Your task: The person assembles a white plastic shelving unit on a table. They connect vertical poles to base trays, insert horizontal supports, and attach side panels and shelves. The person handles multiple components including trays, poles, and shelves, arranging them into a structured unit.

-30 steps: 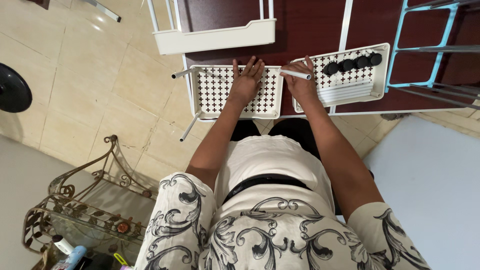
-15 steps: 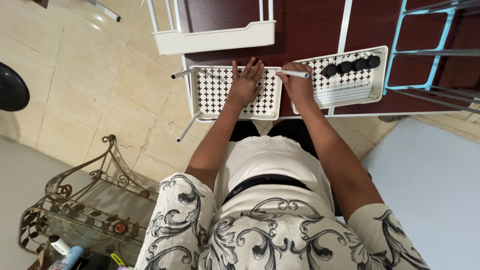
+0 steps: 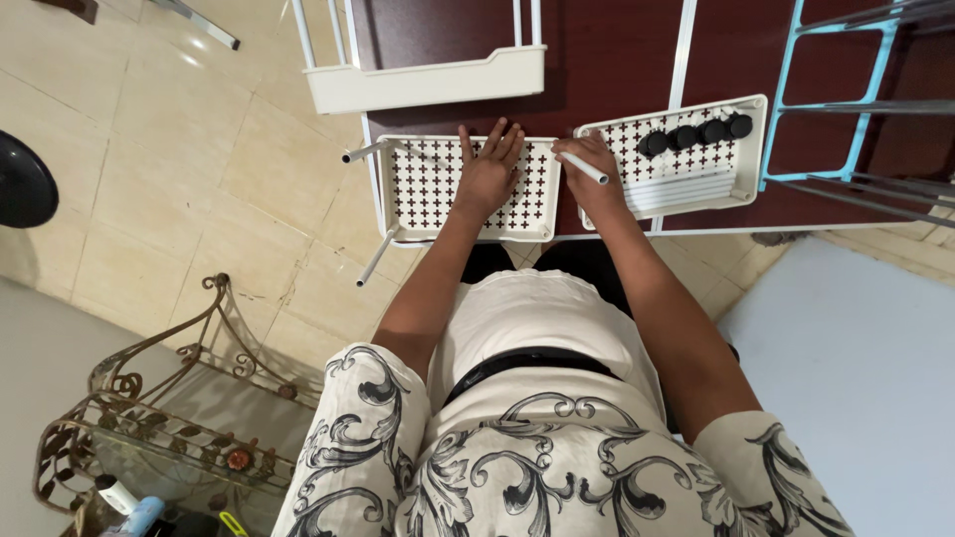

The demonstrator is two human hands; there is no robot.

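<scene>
The left hand [image 3: 487, 169] lay flat and open on a white perforated tray [image 3: 423, 184]; the right hand [image 3: 595, 174] gripped a white tube [image 3: 585, 167] beside another tray [image 3: 753, 149] on the dark tabletop [image 3: 607, 60].

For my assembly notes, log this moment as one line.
left hand: flat on perforated tray | right hand: gripping white tube | second tray: black casters, spare tubes | surface: dark table
</scene>
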